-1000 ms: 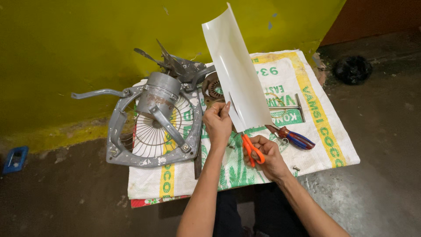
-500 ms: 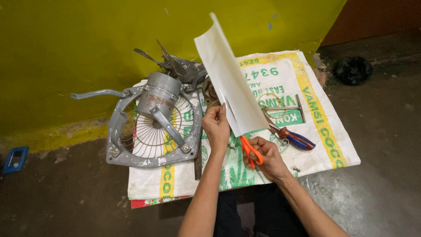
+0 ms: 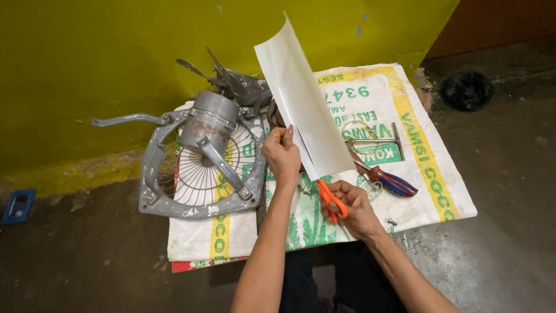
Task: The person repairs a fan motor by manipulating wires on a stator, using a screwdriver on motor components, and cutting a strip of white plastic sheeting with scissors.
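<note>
Cutting in progress: the left hand [image 3: 282, 157] is pinching the upright cream paper sheet [image 3: 301, 98] above the sack; the right hand [image 3: 351, 207], gripping orange-handled scissors [image 3: 330, 199], is slitting its lower edge, likely needing steady feed.

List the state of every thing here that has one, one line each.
Pale sheet: held upright, partly cut from its lower edge.
Orange-handled scissors: in the right hand, blades in the sheet.
Left hand: pinching the sheet's lower left edge.
Grey fan frame: lying flat on the woven sack, motor up.
Fan blades: detached, behind the frame.
Screwdriver: lying loose on the sack.
</note>
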